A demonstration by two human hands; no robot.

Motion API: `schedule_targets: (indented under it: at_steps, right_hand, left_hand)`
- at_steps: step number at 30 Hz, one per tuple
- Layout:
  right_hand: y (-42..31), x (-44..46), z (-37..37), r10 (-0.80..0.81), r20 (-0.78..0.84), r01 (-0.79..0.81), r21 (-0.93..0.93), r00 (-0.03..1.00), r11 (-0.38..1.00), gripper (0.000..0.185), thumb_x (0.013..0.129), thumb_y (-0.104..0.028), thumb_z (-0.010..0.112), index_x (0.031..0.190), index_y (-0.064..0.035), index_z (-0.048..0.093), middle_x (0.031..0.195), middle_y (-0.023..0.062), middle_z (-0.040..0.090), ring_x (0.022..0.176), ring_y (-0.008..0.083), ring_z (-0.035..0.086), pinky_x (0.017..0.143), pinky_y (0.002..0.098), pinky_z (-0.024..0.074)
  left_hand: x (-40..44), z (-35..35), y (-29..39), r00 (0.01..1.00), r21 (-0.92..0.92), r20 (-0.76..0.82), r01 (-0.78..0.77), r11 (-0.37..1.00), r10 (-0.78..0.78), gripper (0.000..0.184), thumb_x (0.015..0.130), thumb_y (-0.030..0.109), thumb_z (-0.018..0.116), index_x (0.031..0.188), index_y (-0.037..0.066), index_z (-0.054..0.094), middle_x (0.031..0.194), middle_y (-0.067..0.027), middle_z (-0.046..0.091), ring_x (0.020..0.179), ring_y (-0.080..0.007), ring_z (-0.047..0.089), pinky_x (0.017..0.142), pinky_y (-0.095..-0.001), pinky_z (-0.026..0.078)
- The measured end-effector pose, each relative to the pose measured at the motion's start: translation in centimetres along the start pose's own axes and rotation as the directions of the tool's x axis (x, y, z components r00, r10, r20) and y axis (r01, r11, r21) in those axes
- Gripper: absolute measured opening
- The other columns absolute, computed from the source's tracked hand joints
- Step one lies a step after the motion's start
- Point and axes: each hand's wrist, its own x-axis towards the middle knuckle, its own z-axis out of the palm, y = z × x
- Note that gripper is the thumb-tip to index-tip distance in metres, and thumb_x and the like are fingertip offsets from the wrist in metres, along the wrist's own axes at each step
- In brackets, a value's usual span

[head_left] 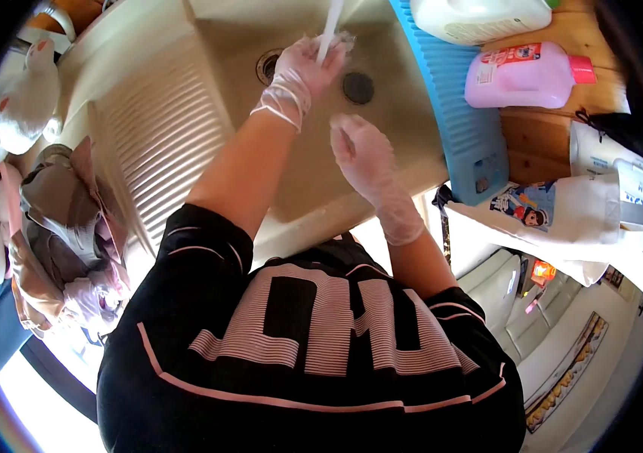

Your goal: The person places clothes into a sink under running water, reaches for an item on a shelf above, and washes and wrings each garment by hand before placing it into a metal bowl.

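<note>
Cream-coloured and broad, a sink fills the upper middle of the view, its ribbed scrubbing slope on the left running down to a smooth basin on the right. Along the basin's right side lies a blue washboard, and beyond it is a counter of wooden slats. On that counter a white bottle and a pink bottle with a red cap lie on their sides, with a white bag bearing a cartoon print nearer the person. At the far left, clothes are heaped beside a rounded white object with red marks. Low on the right, pale cushioned seating and a long, narrow picture show, bent by the wide lens; strong light comes in at the lower left.

A stream of water falls into the basin from the top of the view and strikes the left hand, which is gloved, its fingers partly spread, next to the metal drain. Nearer the person's black shirt, the gloved right hand hangs over the basin, fingers loosely curled; whether it holds anything cannot be told. Between the hands and slightly farther off, a dark disc rests on the basin floor.
</note>
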Motion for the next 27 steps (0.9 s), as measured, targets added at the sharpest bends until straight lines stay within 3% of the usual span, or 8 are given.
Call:
schedule_targets:
  at_steps: [3,5,7,9,15,16,19,27]
  right_hand:
    - [2.2,-2.8,-0.3,-0.092,-0.025,0.09,-0.06,0.995,0.994,0.016,0.085,-0.014,0.054,0.089,-0.0008,0.06,0.091,0.0132,0.064,0.08,0.0318,0.062,0.071,0.0371,0.05]
    - [3.1,-4.4,-0.9,-0.011,-0.021,0.008,-0.109,1.0,0.994,0.015,0.085,-0.014,0.054,0.088,-0.0008,0.061,0.091,0.0132,0.065,0.08,0.031,0.062,0.072,0.0371,0.0503]
    - [3.4,-5.1,-0.9,0.032,-0.053,-0.037,-0.108,0.998,0.994,0.015,0.085,-0.014,0.054,0.087,-0.001,0.062,0.09,0.0131,0.065,0.079,0.0299,0.063,0.071,0.0371,0.0507]
    - [3.3,-5.1,-0.8,0.04,-0.137,-0.048,-0.059,0.99,0.997,0.014,0.084,-0.013,0.055,0.085,-0.0012,0.062,0.09,0.0128,0.066,0.078,0.0286,0.064,0.07,0.0369,0.0511]
    - [3.1,-5.2,-0.8,0.014,-0.16,-0.022,-0.049,0.987,0.999,0.01,0.082,-0.01,0.056,0.084,-0.0021,0.061,0.087,0.013,0.066,0.075,0.0284,0.064,0.067,0.0367,0.0511]
    - [3.0,-5.1,-0.9,-0.003,-0.16,-0.006,-0.056,0.987,0.998,0.009,0.082,-0.01,0.056,0.083,-0.0023,0.061,0.087,0.013,0.066,0.075,0.0285,0.064,0.067,0.037,0.0508]
    - [3.5,-5.2,-0.6,0.0,-0.168,-0.01,-0.057,0.986,0.998,0.008,0.081,-0.01,0.057,0.081,-0.0031,0.06,0.086,0.0125,0.066,0.074,0.0288,0.063,0.066,0.0382,0.05]
    - [4.0,-5.8,-0.6,0.013,-0.163,-0.034,-0.126,0.986,0.991,0.006,0.08,-0.008,0.056,0.082,-0.0041,0.06,0.087,0.0124,0.065,0.077,0.0296,0.063,0.065,0.0373,0.05]
  left_hand:
    - [1.1,-0.9,0.2,0.977,0.579,0.158,-0.21,0.787,0.144,0.037,0.09,0.024,0.054,0.116,-0.002,0.051,0.113,-0.0092,0.061,0.107,-0.0153,0.056,0.095,-0.0235,0.043]
    - [2.0,-0.2,-1.2,0.998,-0.185,0.058,0.018,0.983,-0.007,0.033,0.091,0.021,0.052,0.115,-0.003,0.052,0.11,-0.0104,0.061,0.106,-0.0178,0.057,0.093,-0.0251,0.046]
    - [1.4,0.4,-0.5,0.968,-0.87,0.115,0.207,0.448,-0.223,0.025,0.09,0.009,0.052,0.111,-0.005,0.053,0.102,-0.0114,0.063,0.101,-0.021,0.059,0.088,-0.0275,0.05]
    - [1.2,-0.1,-0.8,0.999,-0.35,0.03,0.05,0.936,-0.042,0.025,0.088,0.003,0.052,0.111,-0.005,0.053,0.101,-0.0117,0.062,0.098,-0.0208,0.059,0.086,-0.0281,0.051]
    - [1.1,0.6,0.5,0.945,-0.84,0.03,0.2,0.504,-0.325,0.025,0.09,0.013,0.049,0.108,-0.002,0.056,0.095,-0.0098,0.064,0.091,-0.0216,0.062,0.08,-0.0304,0.053]
    - [1.3,0.9,0.4,0.99,-0.188,0.034,0.14,0.972,-0.136,0.025,0.09,0.014,0.05,0.108,0.0,0.057,0.095,-0.0095,0.065,0.089,-0.022,0.063,0.08,-0.0309,0.053]
    - [0.1,4.5,4.2,0.962,0.954,0.128,-0.052,0.296,-0.241,0.024,0.087,0.024,0.051,0.1,0.01,0.065,0.088,-0.0096,0.066,0.081,-0.0234,0.064,0.071,-0.0345,0.052]
    - [0.1,11.1,-3.5,0.736,0.362,0.649,-0.521,0.773,0.191,0.026,0.068,0.023,0.067,0.091,0.011,0.067,0.086,-0.0106,0.067,0.079,-0.0271,0.065,0.069,-0.0386,0.051]
